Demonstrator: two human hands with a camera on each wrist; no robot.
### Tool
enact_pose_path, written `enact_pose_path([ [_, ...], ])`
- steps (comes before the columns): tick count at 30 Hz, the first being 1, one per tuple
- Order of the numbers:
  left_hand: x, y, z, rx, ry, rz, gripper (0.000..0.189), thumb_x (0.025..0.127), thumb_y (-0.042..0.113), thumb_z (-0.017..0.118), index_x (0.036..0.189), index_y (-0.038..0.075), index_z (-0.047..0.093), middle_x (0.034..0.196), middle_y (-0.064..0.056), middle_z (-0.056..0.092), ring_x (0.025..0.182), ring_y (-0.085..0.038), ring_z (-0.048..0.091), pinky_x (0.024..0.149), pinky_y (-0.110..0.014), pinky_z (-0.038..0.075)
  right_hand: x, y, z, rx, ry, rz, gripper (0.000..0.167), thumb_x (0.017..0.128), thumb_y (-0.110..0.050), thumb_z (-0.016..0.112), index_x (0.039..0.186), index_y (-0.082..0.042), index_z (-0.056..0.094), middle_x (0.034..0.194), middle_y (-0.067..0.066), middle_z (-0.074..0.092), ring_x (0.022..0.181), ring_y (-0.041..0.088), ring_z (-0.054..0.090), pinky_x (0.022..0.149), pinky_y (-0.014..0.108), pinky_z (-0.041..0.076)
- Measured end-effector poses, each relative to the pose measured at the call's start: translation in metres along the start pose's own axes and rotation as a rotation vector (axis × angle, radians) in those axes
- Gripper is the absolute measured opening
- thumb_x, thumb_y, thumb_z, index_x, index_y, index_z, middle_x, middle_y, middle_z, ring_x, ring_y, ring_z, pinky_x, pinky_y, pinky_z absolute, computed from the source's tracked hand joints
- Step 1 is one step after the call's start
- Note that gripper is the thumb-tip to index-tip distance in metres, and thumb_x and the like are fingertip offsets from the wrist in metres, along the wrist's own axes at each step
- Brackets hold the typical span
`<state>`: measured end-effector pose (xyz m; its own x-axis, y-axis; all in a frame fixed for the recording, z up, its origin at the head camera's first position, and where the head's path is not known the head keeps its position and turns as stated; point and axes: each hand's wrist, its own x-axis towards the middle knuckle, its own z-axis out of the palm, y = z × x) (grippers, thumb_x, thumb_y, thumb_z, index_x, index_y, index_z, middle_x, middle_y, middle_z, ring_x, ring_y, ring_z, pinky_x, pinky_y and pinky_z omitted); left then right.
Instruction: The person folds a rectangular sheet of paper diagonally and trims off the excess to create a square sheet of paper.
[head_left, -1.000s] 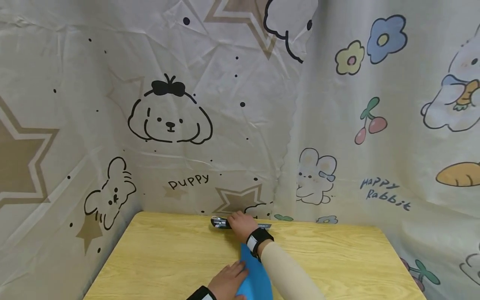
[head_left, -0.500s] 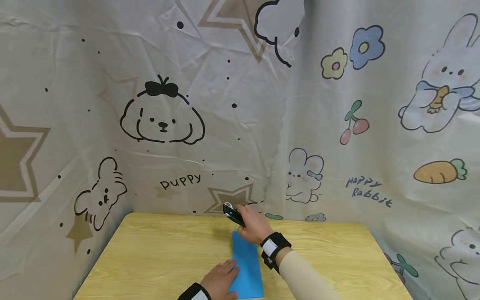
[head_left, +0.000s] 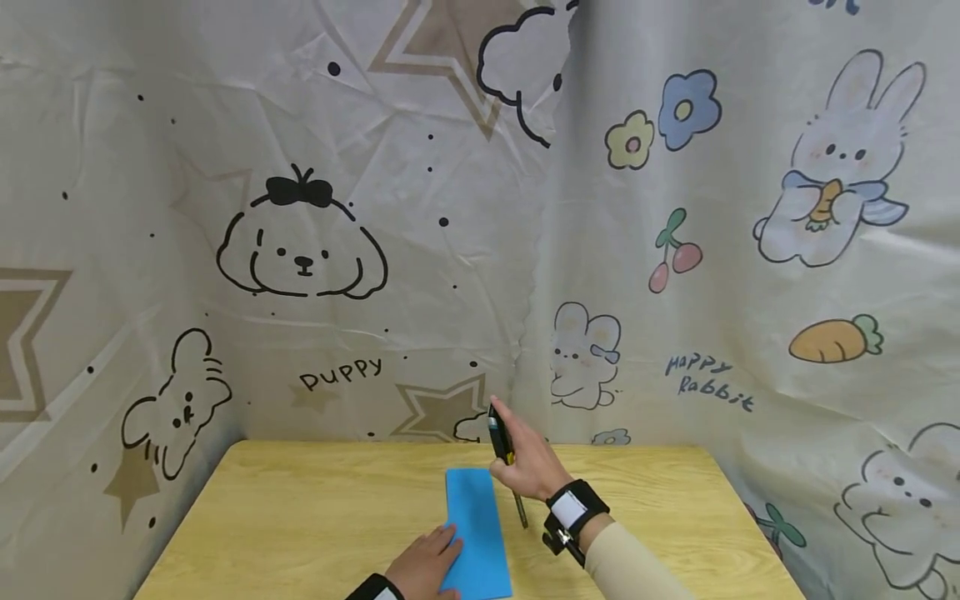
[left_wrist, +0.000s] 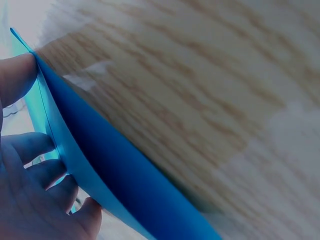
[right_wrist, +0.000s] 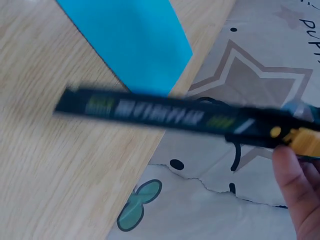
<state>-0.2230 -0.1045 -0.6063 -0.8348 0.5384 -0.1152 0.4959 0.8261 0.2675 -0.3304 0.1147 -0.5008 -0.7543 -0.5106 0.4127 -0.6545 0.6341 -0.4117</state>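
Observation:
A folded sheet of blue paper (head_left: 480, 533) lies lengthwise on the table. My left hand (head_left: 423, 562) rests on its left edge with fingers extended. In the left wrist view the two layers of the blue paper (left_wrist: 120, 165) gape apart along one side. My right hand (head_left: 534, 461) grips a black and yellow utility knife (head_left: 495, 429) above the table, just right of the paper's far end. Its long dark blade (right_wrist: 160, 115) is slid out and points back toward me. Part of the knife's handle is hidden by the fingers.
The wood-grain table (head_left: 315, 508) ends at a patterned cloth (head_left: 450, 292) hanging behind it and along the sides. In the right wrist view, a corner of the blue paper (right_wrist: 130, 40) appears beyond the blade.
My right hand has lifted the knife from across the paper's far end, turned it so the blade points toward me, and moved right. My left hand stays on the paper.

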Motion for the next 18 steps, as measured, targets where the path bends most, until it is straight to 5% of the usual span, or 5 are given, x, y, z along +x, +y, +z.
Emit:
enact_pose_path([
  [6,-0.0009,0.0003,0.0024,0.007,-0.001,-0.013,0.067,0.087,0.052,0.059,0.140,0.013,0.048,0.147,-0.010,0.041,0.134,-0.029,0.039,0.107,-0.045,0.034,-0.0024,-0.0001,-0.0013,0.027,0.010,0.057,0.096,0.072,-0.015,0.067,0.152,-0.029,0.016,0.074,-0.006,0.052,0.049,0.006,0.039,0.042,0.023,0.032],
  [12,-0.0016,-0.0038,0.0027,0.048,0.046,-0.081,0.070,0.082,0.057,0.065,0.136,0.013,0.053,0.142,-0.010,0.046,0.130,-0.030,0.043,0.102,-0.054,0.036,-0.0032,-0.0011,-0.0019,0.052,0.069,0.123,0.094,0.068,-0.016,0.069,0.149,-0.026,0.022,0.075,-0.009,0.052,0.053,0.007,0.045,0.045,0.024,0.036],
  [18,-0.0044,-0.0078,-0.0010,0.051,0.069,-0.139,0.071,0.080,0.057,0.067,0.132,0.009,0.056,0.138,-0.015,0.048,0.127,-0.034,0.045,0.100,-0.058,0.036,-0.0015,0.0022,-0.0031,0.313,0.077,0.195,0.100,0.072,-0.008,0.067,0.150,-0.026,0.007,0.080,0.001,0.053,0.057,0.013,0.046,0.053,0.028,0.039],
])
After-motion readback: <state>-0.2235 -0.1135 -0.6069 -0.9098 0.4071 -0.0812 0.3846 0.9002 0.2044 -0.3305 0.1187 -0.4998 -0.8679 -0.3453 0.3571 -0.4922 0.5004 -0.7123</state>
